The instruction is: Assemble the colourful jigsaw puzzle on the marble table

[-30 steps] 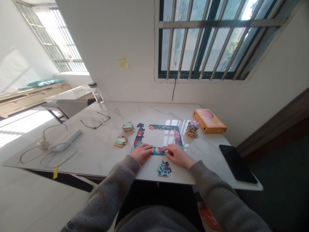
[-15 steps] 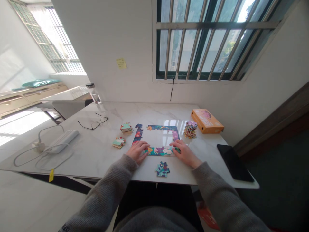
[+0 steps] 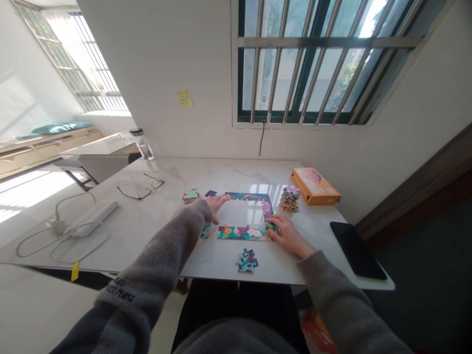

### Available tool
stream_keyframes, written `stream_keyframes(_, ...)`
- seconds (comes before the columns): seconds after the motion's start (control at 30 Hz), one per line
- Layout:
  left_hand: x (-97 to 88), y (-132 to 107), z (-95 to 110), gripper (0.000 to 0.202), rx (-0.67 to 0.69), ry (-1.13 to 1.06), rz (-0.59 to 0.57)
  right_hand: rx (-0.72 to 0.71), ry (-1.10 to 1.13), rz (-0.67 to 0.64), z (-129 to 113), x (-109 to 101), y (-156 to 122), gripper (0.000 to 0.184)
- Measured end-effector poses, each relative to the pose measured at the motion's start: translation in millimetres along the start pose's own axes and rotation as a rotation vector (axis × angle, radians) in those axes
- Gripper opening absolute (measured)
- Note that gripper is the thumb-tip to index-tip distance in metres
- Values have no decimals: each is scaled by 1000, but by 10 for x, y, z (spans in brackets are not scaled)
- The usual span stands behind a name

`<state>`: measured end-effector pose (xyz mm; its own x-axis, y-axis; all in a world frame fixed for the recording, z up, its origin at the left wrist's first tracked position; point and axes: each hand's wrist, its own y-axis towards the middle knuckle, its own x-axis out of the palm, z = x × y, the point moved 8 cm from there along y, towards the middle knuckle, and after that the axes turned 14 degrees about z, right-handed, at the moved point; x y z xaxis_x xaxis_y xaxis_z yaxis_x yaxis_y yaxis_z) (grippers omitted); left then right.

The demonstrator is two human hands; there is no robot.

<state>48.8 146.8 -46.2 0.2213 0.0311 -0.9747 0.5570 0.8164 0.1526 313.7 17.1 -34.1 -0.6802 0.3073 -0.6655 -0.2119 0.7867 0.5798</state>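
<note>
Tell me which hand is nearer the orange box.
Right. The right hand sits on the puzzle frame, near right corner, short of the orange box; the left hand is at the far left corner.

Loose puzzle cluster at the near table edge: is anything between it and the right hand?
Nothing visible. Only bare table lies between the cluster and the right hand, which rests on the frame.

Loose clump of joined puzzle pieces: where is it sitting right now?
In the head view the loose clump lies alone near the table's front edge, just in front of the puzzle frame's bottom strip, slightly left of the right hand, touching neither.
</note>
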Motion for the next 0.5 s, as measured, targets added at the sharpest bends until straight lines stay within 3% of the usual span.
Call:
stream_keyframes(0.2,142,181,-95,127,-38,19,-156,18,20,0,38,1,-4,27)
stream_keyframes(0.33,167,184,-90,136,-12,50,-178,12,24,15,52,-6,-3,26)
stream_keyframes(0.5,141,227,-9,133,-58,58,-171,8,27,16,68,-2,-3,26)
